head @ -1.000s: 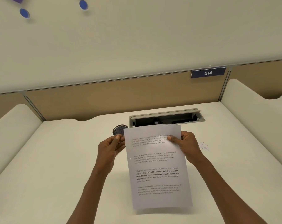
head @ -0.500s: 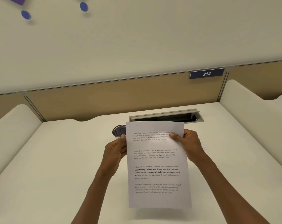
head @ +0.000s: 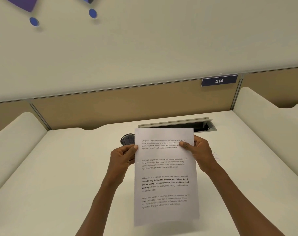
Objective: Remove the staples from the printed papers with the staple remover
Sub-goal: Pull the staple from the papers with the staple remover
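I hold the printed papers [head: 165, 169], white sheets with several paragraphs of text, upright above the desk. My left hand [head: 122, 155] pinches their left edge near the top with thumb in front. My right hand [head: 198, 150] grips the right edge, thumb lying across the first paragraph. Small marks show along the sheet's left margin; I cannot tell whether they are staples. No staple remover is in view.
A round black grommet [head: 127, 139] sits in the white desk [head: 59, 176] behind my left hand. An open cable tray [head: 204, 125] runs along the back. Tiny specks [head: 217, 156] lie right of my right hand. Padded dividers flank both sides.
Both hands have lifted the papers higher and straightened them; the top edge now covers more of the cable tray.
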A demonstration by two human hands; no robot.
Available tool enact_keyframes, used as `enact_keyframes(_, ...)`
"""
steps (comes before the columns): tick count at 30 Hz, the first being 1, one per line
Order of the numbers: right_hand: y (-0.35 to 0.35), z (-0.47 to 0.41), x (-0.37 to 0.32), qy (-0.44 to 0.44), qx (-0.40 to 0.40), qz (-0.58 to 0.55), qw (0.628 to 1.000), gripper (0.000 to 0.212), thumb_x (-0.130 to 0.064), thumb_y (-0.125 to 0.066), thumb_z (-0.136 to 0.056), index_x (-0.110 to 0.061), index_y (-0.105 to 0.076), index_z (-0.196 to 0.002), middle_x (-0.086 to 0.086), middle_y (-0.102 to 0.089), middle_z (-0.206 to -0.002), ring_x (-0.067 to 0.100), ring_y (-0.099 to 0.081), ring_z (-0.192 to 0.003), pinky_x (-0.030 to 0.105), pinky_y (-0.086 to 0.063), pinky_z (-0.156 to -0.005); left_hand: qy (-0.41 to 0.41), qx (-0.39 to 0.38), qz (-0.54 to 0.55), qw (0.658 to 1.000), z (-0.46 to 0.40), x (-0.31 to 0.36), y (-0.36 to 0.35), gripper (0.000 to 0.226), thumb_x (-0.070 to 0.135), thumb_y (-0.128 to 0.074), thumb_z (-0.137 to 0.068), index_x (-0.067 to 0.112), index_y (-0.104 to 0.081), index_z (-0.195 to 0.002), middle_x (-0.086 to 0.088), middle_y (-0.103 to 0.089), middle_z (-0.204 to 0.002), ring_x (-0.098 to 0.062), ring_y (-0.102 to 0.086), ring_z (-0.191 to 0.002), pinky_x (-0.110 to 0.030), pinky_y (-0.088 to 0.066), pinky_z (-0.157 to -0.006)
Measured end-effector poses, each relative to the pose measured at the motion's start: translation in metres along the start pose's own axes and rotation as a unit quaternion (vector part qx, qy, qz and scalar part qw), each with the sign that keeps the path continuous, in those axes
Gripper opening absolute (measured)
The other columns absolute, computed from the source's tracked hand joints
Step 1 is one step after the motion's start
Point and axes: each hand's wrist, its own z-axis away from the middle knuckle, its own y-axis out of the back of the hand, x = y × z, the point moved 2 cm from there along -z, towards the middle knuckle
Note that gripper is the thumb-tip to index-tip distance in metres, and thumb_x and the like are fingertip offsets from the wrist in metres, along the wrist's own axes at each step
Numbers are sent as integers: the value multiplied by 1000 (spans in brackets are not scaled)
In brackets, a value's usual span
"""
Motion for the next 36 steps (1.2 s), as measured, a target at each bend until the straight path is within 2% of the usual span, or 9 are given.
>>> enact_keyframes(6, -4, -2, 6, -12, 7, 37, 999, 57, -27, -79, -78, -20, -50, -127, 6, -70, -113, 23, -72, -90, 41, -60, -78, 3, -16, -9, 1000, 1, 1, -9, 16, 12, -62, -97, 2, -73, -103, -13, -78, -96, -23, -75, -83, -31, -60, -74)
enact_keyframes(8, -7, -1, 5, -9, 38, 102, 994, 75, -34, -79, -77, -23, -38, -139, 0, -62, -123, 21, -65, -103, 38, -57, -83, -1, -24, -15, 1000, 0, 2, -14, 16, 13, -62, -97, 3, -73, -104, -13, -78, -98, -24, -75, -85, -32, -60, -75)
enact_keyframes(11, -12, -1, 4, 11, 102, 235, 966, 95, -43, -80, -74, -18, -27, -149, 4, -47, -139, 25, -46, -127, 46, -46, -101, -9, -30, -13, 999, -1, 5, -21, 17, 14, -62, -98, 4, -73, -106, -12, -78, -99, -24, -75, -87, -32, -59, -74)
enact_keyframes(16, -46, 25, -21, 94, 57, 278, 954, 78, -52, -79, -70, -20, -49, -135, -2, -51, -134, 17, -52, -115, 39, -51, -94, -28, -18, -1, 999, -3, 12, -34, 16, 13, -62, -98, 3, -72, -105, -8, -79, -97, -23, -76, -86, -26, -58, -69)
enact_keyframes(21, -86, 59, -34, 164, -6, 359, 919, 70, -56, -71, -75, -24, -46, -132, -8, -56, -130, 14, -55, -107, 31, -53, -85, -42, -5, 21, 999, -2, 14, -41, 16, 10, -63, -97, 3, -71, -109, -7, -79, -100, -25, -76, -91, -27, -59, -70)
enact_keyframes(25, -103, 67, -34, 233, 47, 455, 858, 40, -35, -60, -87, -18, -50, -122, -1, -66, -107, 15, -53, -77, 25, -47, -64, -52, 4, 30, 998, 0, 15, -49, 15, 4, -64, -96, 3, -71, -108, -7, -79, -96, -23, -76, -90, -28, -60, -73)
enact_keyframes(30, -107, 65, -29, 281, 148, 484, 816, 42, -4, -73, -77, -3, -65, -118, 6, -74, -80, 19, -66, -56, 26, -51, -44, -76, 23, 16, 997, 2, 15, -60, 19, 1, -69, -91, -1, -70, -110, -15, -77, -104, -27, -76, -94, -34, -62, -77)
enact_keyframes(32, -105, 61, -29, 285, 151, 475, 819, 40, -7, -71, -82, -3, -64, -121, 7, -75, -89, 20, -71, -64, 28, -56, -48, -90, 22, 13, 996, 3, 15, -63, 21, 5, -70, -91, 2, -71, -112, -12, -77, -106, -25, -75, -97, -36, -62, -81)
enact_keyframes(36, -96, 55, -38, 266, 145, 391, 869, 35, -7, -51, -93, -4, -60, -127, 10, -71, -111, 24, -72, -89, 35, -60, -80, -110, 68, -45, 991, 2, 10, -56, 29, 14, -74, -90, 14, -70, -119, 5, -76, -112, -10, -70, -107, -28, -58, -90)
